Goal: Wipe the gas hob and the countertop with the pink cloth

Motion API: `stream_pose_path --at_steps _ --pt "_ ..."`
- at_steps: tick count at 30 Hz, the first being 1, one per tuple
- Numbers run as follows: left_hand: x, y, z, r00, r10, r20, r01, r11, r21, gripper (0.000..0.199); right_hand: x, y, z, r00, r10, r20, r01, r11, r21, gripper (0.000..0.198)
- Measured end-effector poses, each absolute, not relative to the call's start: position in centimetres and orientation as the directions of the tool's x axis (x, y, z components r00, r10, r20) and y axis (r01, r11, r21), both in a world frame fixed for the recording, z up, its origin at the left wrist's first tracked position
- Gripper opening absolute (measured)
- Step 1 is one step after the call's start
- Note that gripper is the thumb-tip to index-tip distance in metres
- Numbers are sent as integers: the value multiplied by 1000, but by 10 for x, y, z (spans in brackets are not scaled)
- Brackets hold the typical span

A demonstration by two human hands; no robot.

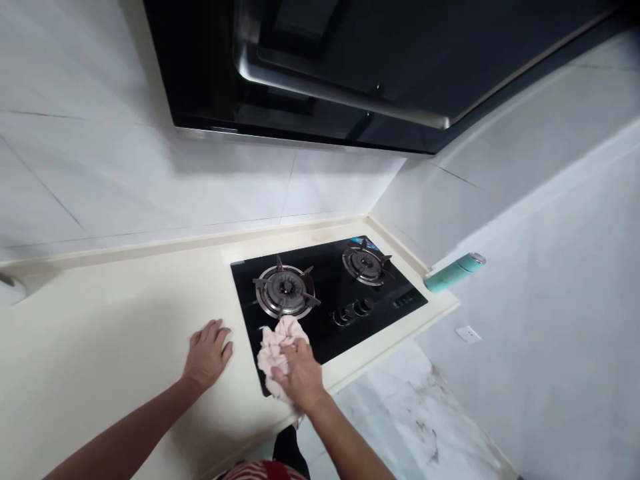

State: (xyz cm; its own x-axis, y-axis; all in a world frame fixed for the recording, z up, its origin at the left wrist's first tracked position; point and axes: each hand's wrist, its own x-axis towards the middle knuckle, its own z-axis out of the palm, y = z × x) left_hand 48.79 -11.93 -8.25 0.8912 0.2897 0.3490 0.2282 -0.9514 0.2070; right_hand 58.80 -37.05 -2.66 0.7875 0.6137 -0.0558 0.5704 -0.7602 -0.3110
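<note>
My right hand (302,375) is closed on a pale pink cloth (271,351), which lies crumpled on the near left corner of a black glass gas stove (320,337). The cloth reaches up to the front of the left burner (286,292). Part of the cloth under my palm is hidden. My left hand (207,353) rests on the cream countertop (125,320), to the left of the stove, its fingers spread and nothing in it. Two control knobs (353,311) sit to the right of the cloth, with the right burner (367,265) behind them.
A black range hood (310,80) hangs low over the stove. At the counter's right end stands a green cylindrical container (454,273). A white object (11,291) is cut off at the left edge. Below the counter's front edge shows a marbled floor (400,420).
</note>
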Motion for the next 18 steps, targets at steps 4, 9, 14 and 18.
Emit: stream_pose_path --at_steps 4,9,14,18 --pt "489 -118 -81 898 283 338 231 -955 187 33 654 -436 -27 941 337 -26 320 -913 -253 36" --pt "489 -118 -81 903 286 322 229 -952 202 34 706 -507 -38 952 305 15 304 -939 -160 33" --pt "488 -118 -82 900 286 330 235 -954 185 34 718 -513 -43 989 150 13 151 -976 -160 34" --pt "489 -117 -82 895 290 338 234 -952 196 32 726 -518 -44 987 153 -43 142 -972 -185 35"
